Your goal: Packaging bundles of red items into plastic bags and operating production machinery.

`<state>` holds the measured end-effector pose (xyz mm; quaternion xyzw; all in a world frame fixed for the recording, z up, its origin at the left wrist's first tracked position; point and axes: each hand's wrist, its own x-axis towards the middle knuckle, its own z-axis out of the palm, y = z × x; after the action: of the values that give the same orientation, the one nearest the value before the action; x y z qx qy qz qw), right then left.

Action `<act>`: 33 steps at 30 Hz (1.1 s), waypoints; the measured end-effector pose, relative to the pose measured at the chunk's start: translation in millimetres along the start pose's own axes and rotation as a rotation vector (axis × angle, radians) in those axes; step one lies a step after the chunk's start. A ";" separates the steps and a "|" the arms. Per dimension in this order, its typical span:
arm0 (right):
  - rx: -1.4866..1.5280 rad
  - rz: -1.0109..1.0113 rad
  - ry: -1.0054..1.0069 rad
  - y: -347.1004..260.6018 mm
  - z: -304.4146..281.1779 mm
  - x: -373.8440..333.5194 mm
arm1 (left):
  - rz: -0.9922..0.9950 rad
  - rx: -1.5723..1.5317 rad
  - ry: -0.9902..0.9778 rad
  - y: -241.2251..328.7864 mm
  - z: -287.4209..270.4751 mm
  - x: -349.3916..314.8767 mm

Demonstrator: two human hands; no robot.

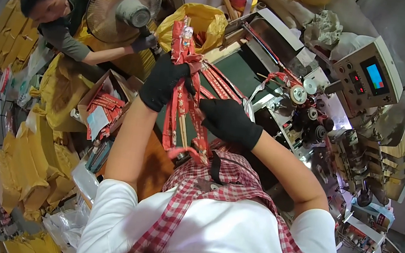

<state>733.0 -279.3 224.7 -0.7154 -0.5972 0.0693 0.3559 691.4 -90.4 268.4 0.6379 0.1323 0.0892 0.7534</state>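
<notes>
My left hand (166,82), in a black glove, is closed round a bundle of long red printed paper-wrapped chopsticks (173,116) held upright before my apron. Two bare wooden chopsticks (182,129) show among the wrappers below that hand. At the bundle's right edge, my right hand (229,122), also gloved in black, has its fingers curled in; what they hold is hidden. More red wrapped strips (221,83) run behind the bundle across the dark green machine bed (241,68). A torn end of red wrapper (183,152) hangs at the bottom of the bundle.
A yellow bag-lined bin (214,18) stands just beyond the bundle. To the right are machine rollers (298,94) and a control box (370,73) with a lit screen. A cardboard box (131,87) of red packets, a fan (123,6) and a co-worker (69,46) are at left.
</notes>
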 end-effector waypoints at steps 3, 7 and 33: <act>0.019 -0.046 -0.245 -7.1 -6.6 -16.9 | -0.022 -0.153 0.118 -36.5 -30.7 16.1; -0.111 0.118 -0.430 20.7 -11.8 -58.8 | 0.167 -0.258 0.368 -29.0 -71.1 25.8; -0.229 0.083 0.378 10.0 -25.6 53.1 | 0.154 -0.348 0.237 -26.5 -42.5 17.4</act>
<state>769.2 -242.5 255.0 -0.7754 -0.4941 -0.1196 0.3746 693.7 -49.8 234.3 0.4917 0.1533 0.2424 0.8222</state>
